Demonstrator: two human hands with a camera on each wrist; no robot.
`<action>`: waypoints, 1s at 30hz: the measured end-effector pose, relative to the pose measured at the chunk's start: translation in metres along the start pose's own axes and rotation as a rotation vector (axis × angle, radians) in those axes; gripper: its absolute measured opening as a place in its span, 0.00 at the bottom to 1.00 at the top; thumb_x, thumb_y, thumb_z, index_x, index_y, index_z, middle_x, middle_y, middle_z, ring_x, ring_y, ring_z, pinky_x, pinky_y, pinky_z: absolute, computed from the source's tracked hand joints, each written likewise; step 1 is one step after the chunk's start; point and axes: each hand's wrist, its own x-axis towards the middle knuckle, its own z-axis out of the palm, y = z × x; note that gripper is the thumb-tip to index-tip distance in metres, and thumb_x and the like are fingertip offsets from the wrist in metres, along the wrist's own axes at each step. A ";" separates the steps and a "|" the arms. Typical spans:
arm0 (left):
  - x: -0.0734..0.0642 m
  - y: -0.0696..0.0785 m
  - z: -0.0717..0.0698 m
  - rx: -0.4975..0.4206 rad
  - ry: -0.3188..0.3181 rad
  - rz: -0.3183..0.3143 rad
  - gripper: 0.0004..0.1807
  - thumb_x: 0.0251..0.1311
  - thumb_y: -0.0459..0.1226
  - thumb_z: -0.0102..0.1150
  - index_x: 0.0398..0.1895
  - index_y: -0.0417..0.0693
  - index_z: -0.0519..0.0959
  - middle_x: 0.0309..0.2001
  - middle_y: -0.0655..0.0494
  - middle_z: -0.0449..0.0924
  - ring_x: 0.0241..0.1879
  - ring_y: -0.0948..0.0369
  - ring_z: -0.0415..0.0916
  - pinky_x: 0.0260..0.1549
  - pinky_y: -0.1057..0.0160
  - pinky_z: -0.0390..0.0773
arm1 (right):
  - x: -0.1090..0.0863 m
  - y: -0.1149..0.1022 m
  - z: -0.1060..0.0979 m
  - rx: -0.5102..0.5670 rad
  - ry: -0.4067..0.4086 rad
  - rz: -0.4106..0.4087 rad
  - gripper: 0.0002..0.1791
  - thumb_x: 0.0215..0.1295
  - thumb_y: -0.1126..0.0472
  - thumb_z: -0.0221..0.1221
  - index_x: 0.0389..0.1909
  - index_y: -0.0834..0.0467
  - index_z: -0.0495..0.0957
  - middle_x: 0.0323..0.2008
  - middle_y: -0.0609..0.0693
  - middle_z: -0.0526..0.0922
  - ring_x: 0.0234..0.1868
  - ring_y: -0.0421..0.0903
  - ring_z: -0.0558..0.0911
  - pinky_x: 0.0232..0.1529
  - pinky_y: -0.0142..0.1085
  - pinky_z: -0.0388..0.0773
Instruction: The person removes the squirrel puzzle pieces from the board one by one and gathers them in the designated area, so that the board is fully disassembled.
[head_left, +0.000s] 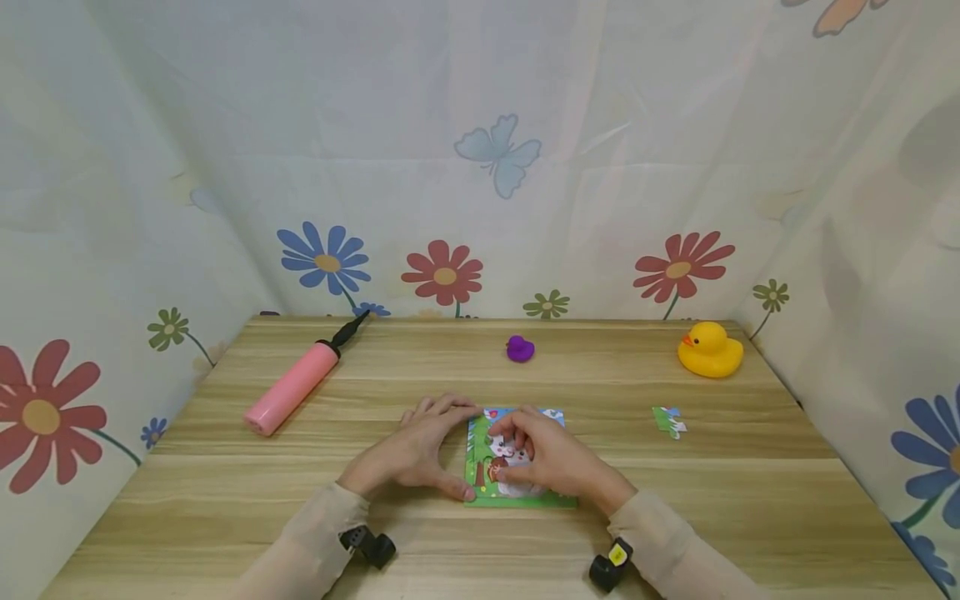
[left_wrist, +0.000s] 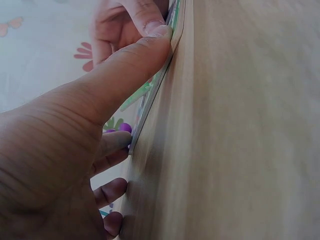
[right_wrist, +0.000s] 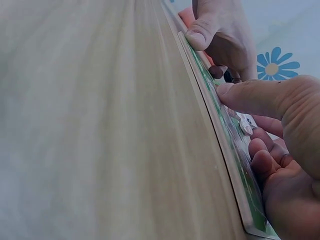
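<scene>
A small jigsaw puzzle (head_left: 525, 502), with a rabbit picture and a green border, lies on the table between both hands. My left hand (head_left: 416, 446) spans its left side, thumb at the near corner and forefinger at the far one, both fairly straight. Over the picture, my right hand (head_left: 551, 454) bends its thumb and fingers around a puzzle piece (right_wrist: 245, 124) that stands tilted up from the board. The right palm hides part of the picture. A loose puzzle piece (head_left: 667, 421), green, white and blue, lies to the right of the board.
Behind the puzzle sits a small purple duck (head_left: 520, 349). A larger yellow duck (head_left: 710, 351) is at the back right, and a pink hand pump (head_left: 296, 387) lies at the left. Flowered curtains (head_left: 390, 192) enclose the wooden table (head_left: 750, 508) at the back and sides.
</scene>
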 end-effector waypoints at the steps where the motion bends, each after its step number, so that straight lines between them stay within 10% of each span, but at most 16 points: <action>1: 0.000 0.000 0.000 0.000 0.000 -0.001 0.66 0.45 0.67 0.87 0.87 0.57 0.67 0.83 0.52 0.62 0.77 0.46 0.60 0.71 0.32 0.65 | 0.000 0.000 0.000 0.002 0.002 -0.002 0.26 0.67 0.56 0.80 0.62 0.56 0.83 0.47 0.48 0.79 0.45 0.46 0.76 0.46 0.34 0.77; 30: 0.001 0.000 0.000 0.008 -0.002 -0.013 0.67 0.44 0.67 0.87 0.87 0.58 0.66 0.84 0.53 0.62 0.77 0.45 0.60 0.71 0.31 0.65 | 0.001 -0.006 0.001 -0.004 0.036 0.016 0.22 0.68 0.66 0.77 0.62 0.58 0.87 0.45 0.47 0.80 0.43 0.43 0.80 0.43 0.32 0.81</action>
